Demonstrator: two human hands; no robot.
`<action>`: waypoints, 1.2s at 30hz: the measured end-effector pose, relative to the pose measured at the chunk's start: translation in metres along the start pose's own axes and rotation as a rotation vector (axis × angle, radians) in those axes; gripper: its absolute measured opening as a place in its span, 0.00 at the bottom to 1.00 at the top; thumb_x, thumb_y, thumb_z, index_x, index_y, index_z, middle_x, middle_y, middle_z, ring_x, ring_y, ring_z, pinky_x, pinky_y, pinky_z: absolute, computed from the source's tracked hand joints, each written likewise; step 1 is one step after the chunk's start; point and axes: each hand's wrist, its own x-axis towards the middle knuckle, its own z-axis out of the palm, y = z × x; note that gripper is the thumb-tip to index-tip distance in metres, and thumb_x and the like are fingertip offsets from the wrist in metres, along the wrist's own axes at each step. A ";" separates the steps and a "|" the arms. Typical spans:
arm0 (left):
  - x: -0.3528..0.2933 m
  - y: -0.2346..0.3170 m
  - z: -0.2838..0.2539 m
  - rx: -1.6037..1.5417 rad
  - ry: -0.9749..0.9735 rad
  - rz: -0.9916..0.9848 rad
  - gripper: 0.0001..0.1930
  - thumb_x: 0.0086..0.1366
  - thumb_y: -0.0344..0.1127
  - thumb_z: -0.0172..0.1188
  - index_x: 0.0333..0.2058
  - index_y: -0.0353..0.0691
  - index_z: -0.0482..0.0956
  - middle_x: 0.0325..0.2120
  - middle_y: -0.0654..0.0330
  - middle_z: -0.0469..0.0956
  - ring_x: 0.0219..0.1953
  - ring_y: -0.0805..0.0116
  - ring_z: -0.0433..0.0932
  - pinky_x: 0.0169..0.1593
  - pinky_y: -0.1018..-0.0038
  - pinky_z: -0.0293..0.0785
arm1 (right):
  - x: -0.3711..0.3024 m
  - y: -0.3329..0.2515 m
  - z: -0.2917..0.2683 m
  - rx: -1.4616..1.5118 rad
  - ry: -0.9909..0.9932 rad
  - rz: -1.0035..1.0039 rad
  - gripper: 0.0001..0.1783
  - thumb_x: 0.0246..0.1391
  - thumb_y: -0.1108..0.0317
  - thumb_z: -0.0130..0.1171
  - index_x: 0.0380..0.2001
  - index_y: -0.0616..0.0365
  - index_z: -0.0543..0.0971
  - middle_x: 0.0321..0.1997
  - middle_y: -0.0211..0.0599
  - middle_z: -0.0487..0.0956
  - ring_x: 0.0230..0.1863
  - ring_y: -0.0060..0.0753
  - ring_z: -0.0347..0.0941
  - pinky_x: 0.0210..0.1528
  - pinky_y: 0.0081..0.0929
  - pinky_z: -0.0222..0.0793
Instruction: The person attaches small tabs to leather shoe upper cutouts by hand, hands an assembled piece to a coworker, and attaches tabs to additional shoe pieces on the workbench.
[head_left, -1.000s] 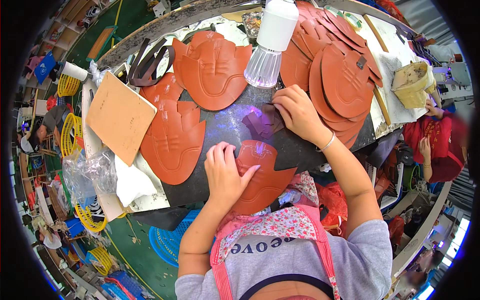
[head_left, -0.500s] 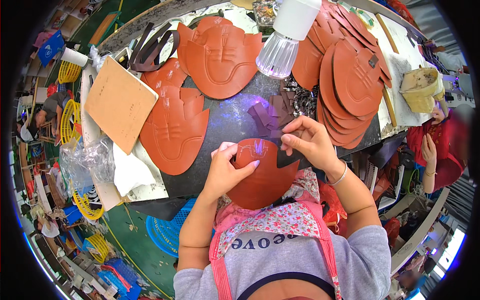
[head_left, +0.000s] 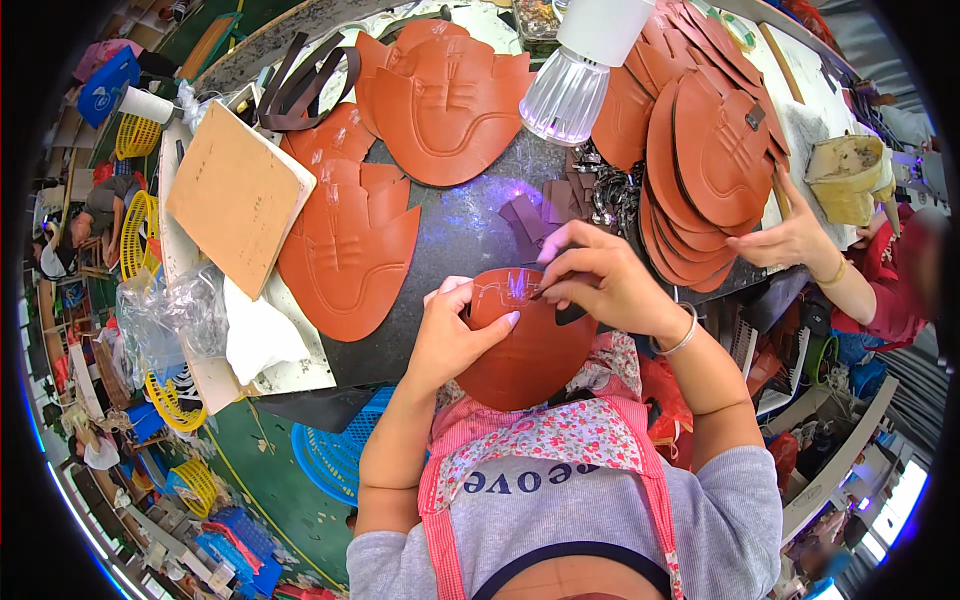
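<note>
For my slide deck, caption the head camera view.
Both hands, left hand and right hand, hold a brown leather piece at a dark worktable.

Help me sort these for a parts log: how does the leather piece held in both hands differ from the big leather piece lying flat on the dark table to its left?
The held piece is gripped by the left hand and right hand at the table edge; the flat piece lies untouched. The held piece looks smaller and rounded; the flat piece is wider with a notched top. Both are reddish-brown leather.
</note>
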 end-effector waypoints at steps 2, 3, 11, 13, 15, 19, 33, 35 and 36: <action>0.001 -0.001 0.001 0.059 0.009 0.050 0.15 0.44 0.35 0.69 0.33 0.36 0.81 0.31 0.54 0.76 0.35 0.63 0.75 0.42 0.70 0.72 | 0.005 -0.001 0.005 0.013 -0.022 0.054 0.03 0.45 0.82 0.58 0.25 0.65 0.76 0.41 0.38 0.68 0.32 0.28 0.74 0.36 0.21 0.73; 0.001 -0.001 0.001 0.059 0.011 0.054 0.15 0.44 0.35 0.69 0.33 0.36 0.81 0.31 0.54 0.76 0.35 0.63 0.75 0.42 0.70 0.72 | 0.009 0.002 0.006 -0.161 -0.029 -0.079 0.03 0.44 0.80 0.59 0.25 0.65 0.77 0.41 0.39 0.68 0.33 0.31 0.73 0.37 0.24 0.72; 0.001 0.000 0.000 0.059 0.021 0.085 0.14 0.44 0.35 0.69 0.31 0.36 0.81 0.31 0.55 0.76 0.34 0.64 0.75 0.41 0.70 0.72 | 0.021 0.007 0.008 -0.299 -0.115 -0.187 0.07 0.41 0.74 0.63 0.25 0.65 0.76 0.33 0.41 0.72 0.33 0.42 0.72 0.38 0.32 0.69; 0.000 0.004 -0.001 0.050 -0.041 0.055 0.15 0.46 0.33 0.68 0.34 0.34 0.80 0.33 0.57 0.74 0.37 0.67 0.73 0.43 0.71 0.70 | 0.021 0.008 0.006 -0.302 -0.135 -0.217 0.07 0.40 0.74 0.63 0.25 0.65 0.76 0.30 0.41 0.73 0.32 0.43 0.72 0.37 0.33 0.69; -0.001 0.006 -0.002 0.042 -0.102 0.026 0.15 0.48 0.30 0.67 0.36 0.33 0.79 0.35 0.58 0.73 0.39 0.70 0.71 0.44 0.73 0.69 | 0.022 0.008 0.004 -0.305 -0.153 -0.248 0.08 0.40 0.74 0.63 0.25 0.65 0.75 0.27 0.41 0.73 0.30 0.43 0.73 0.36 0.33 0.69; -0.001 0.006 0.002 0.048 -0.080 0.036 0.14 0.48 0.33 0.67 0.33 0.33 0.79 0.32 0.56 0.74 0.35 0.68 0.73 0.41 0.72 0.71 | 0.019 0.010 0.006 -0.354 -0.162 -0.216 0.08 0.40 0.73 0.63 0.23 0.64 0.74 0.26 0.41 0.72 0.29 0.45 0.72 0.33 0.35 0.68; -0.006 0.024 -0.001 -0.065 -0.306 -0.089 0.12 0.53 0.35 0.63 0.31 0.30 0.78 0.25 0.53 0.76 0.27 0.73 0.74 0.32 0.71 0.71 | 0.002 0.019 0.029 -0.601 0.117 -0.246 0.12 0.39 0.73 0.66 0.22 0.62 0.70 0.25 0.38 0.69 0.22 0.36 0.69 0.24 0.29 0.65; -0.007 0.030 -0.006 -0.105 -0.442 -0.086 0.14 0.61 0.38 0.58 0.36 0.31 0.77 0.31 0.54 0.78 0.35 0.73 0.75 0.38 0.72 0.72 | -0.001 0.019 0.024 -0.431 0.055 -0.133 0.11 0.40 0.73 0.66 0.22 0.61 0.71 0.25 0.35 0.71 0.23 0.28 0.70 0.24 0.23 0.66; -0.008 0.028 -0.009 -0.104 -0.447 -0.081 0.14 0.61 0.38 0.58 0.36 0.31 0.77 0.31 0.54 0.78 0.35 0.73 0.75 0.38 0.72 0.72 | -0.002 0.016 0.020 -0.435 0.061 -0.133 0.11 0.40 0.73 0.66 0.22 0.61 0.71 0.25 0.35 0.71 0.23 0.28 0.70 0.24 0.23 0.66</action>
